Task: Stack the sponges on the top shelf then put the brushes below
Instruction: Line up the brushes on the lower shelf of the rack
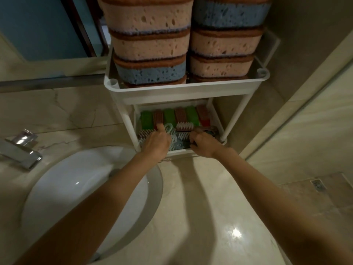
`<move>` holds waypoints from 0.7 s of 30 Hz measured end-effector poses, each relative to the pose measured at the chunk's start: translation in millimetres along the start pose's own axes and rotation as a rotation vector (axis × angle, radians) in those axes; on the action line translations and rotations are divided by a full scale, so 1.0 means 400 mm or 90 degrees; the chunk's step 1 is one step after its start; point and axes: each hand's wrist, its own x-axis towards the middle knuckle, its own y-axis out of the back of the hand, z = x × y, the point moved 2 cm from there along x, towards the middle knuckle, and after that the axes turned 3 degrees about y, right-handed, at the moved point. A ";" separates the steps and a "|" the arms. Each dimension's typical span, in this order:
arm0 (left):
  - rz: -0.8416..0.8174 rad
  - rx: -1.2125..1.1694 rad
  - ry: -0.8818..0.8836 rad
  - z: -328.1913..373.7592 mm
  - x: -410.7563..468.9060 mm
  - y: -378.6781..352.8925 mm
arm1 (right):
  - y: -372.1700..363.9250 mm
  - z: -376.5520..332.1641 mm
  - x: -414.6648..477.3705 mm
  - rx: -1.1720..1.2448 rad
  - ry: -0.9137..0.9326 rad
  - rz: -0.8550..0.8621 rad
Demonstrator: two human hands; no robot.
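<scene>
hands in lower shelf (pixel 214 115): left hand (pixel 155 143) grips a brush (pixel 144 135); right hand (pixel 203 144) curled among brushes (pixel 172 116), hold unclear. sponges (pixel 150 48) stacked in two columns on top shelf (pixel 181 90). desk (pixel 191 188) carries both shelves, beside sink (pixel 76 188).

Bare forearms, unclothed from 7 and 5 o'clock up to the left hand (pixel 155 144) and right hand (pixel 203 145).
</scene>
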 end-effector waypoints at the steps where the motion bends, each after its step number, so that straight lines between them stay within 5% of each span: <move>1: -0.005 0.006 0.005 0.004 -0.003 0.000 | -0.003 0.002 -0.002 0.018 -0.004 0.022; 5: -0.047 0.073 -0.006 0.020 -0.010 -0.009 | 0.006 -0.005 -0.011 0.292 -0.099 0.189; 8: -0.076 0.141 -0.053 0.036 -0.009 -0.025 | 0.010 -0.037 -0.024 0.615 -0.137 0.189; 12: -0.069 0.244 -0.137 0.053 -0.009 -0.035 | -0.004 -0.045 -0.029 0.690 -0.148 0.188; 17: 0.084 0.382 -0.282 0.076 -0.018 -0.015 | 0.004 -0.018 -0.051 0.814 -0.213 0.278; 19: 0.121 0.327 -0.332 0.101 -0.036 -0.004 | 0.006 0.004 -0.063 0.852 -0.238 0.306; 21: 0.072 0.098 -0.297 0.118 -0.041 -0.001 | 0.006 0.021 -0.073 0.823 -0.215 0.316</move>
